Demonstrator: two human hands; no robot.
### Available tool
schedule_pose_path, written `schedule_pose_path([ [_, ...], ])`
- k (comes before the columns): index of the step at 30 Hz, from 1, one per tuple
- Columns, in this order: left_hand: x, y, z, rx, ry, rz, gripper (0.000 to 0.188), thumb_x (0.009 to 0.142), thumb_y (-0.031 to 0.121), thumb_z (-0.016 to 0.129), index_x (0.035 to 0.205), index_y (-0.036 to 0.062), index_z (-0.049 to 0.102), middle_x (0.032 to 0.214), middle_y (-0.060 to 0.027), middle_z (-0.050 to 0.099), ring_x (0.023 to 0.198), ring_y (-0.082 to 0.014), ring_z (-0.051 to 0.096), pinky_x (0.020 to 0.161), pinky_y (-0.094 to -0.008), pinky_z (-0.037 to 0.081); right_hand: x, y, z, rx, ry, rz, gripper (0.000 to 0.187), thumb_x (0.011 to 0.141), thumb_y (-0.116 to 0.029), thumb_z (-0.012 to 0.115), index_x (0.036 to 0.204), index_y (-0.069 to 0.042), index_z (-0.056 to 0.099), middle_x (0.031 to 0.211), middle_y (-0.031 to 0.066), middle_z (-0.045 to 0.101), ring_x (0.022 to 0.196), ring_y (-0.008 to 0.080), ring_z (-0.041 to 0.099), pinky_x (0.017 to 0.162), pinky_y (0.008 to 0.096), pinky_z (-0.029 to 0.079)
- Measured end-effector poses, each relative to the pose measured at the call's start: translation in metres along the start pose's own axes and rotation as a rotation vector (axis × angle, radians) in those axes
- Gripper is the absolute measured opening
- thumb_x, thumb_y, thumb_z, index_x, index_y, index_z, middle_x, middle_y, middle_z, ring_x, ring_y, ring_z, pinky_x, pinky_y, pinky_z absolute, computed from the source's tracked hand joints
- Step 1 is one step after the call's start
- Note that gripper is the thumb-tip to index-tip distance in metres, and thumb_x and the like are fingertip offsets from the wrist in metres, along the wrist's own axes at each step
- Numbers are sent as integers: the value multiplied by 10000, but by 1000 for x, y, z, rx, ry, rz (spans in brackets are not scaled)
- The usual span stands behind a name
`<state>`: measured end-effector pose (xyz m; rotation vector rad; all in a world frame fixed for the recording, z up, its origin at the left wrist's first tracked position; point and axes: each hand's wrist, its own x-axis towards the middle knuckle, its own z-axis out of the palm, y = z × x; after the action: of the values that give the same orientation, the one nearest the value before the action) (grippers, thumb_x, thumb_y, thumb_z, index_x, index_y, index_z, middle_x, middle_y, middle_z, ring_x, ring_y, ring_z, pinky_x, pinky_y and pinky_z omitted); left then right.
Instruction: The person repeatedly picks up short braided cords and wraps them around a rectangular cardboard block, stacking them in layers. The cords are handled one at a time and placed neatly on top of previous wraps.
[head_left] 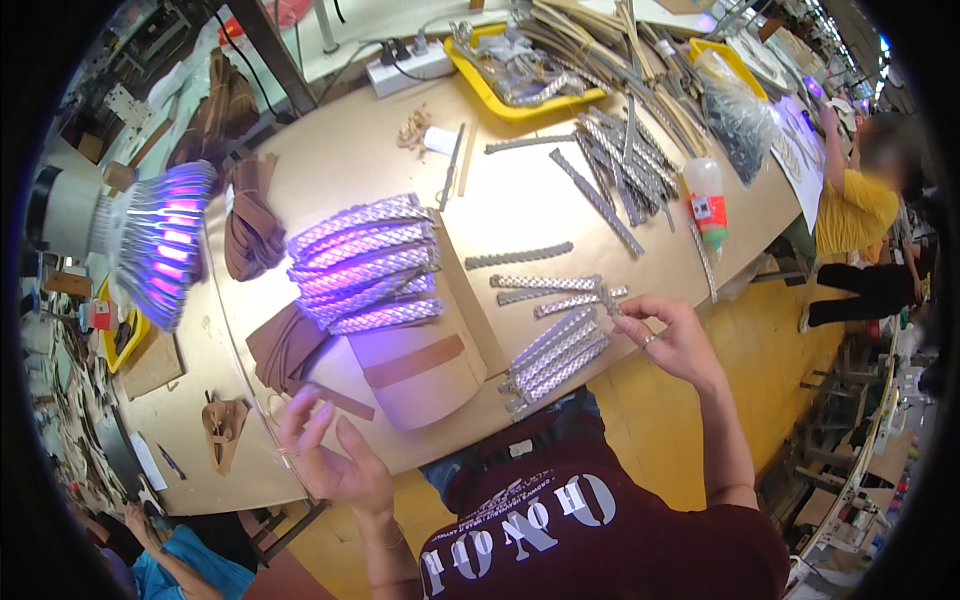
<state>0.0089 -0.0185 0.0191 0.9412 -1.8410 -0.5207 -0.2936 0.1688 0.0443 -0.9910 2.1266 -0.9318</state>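
Left hand [335,455] spread open, empty; right hand [672,335] apparently pinching braided strip [607,297].

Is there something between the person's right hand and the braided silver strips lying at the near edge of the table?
Nothing visible is in the way. The right hand already pinches the end of one braided silver strip, and the bundle of strips lies just beside it, uncovered on the table. The left hand is open, apart from them.

Silver braided glittery straps [555,355] lie on the tan tabletop [330,150]; another stack of braided straps [368,262] glows violet under the purple-lit white lamp [160,240]. Brown leather strips [250,225] lie beside it, with a yellow plastic tray [500,100] beyond and a maroon white-lettered shirt [600,530] below.
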Motion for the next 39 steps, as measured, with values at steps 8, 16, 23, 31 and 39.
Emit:
schedule_pose_path([
  [8, 12, 8, -1, -292, -59, -172, 158, 864, -24, 608, 1016, 2, 642, 1037, -128, 644, 927, -193, 599, 782, -283, 476, 73, -93, 40, 616, -449, 5, 217, 927, -158, 657, 1013, 40, 679, 799, 68, 686, 648, 95, 620, 625, 233, 508],
  [16, 15, 14, -5, -637, -131, -595, 192, 903, 14, 618, 1089, -7, 658, 973, -69, 679, 887, -121, 599, 773, -275, 469, 98, -159, 84, 863, -419, -24, 398, 922, -3, 594, 1255, -29, 378, 1120, 165, 629, 953, 289, 695, 822, 330, 576],
  [23, 18, 16, 6, -750, -320, -600, 245, 960, 80, 574, 1161, -56, 609, 1015, -81, 667, 870, -106, 603, 786, -252, 494, 76, -176, 127, 1017, -35, -183, 499, 929, 73, 525, 1314, -84, 248, 1207, 194, 529, 1043, 335, 654, 894, 368, 556],
  [31, 22, 9, 10, -794, -329, -629, 160, 954, 86, 591, 958, -49, 678, 876, -60, 674, 739, -72, 557, 673, -218, 449, 58, -152, 138, 742, 217, -435, 578, 934, 71, 506, 1403, -88, 208, 1309, 198, 469, 1176, 322, 572, 983, 352, 488],
  [39, 30, 3, -9, -747, -498, -466, 118, 905, 58, 631, 966, -29, 682, 843, -60, 666, 742, -116, 582, 689, -256, 451, 32, -162, 81, -666, 251, -876, 453, 834, -209, 727, 1254, -100, 595, 1272, 125, 573, 1238, 323, 499, 1103, 455, 248],
])
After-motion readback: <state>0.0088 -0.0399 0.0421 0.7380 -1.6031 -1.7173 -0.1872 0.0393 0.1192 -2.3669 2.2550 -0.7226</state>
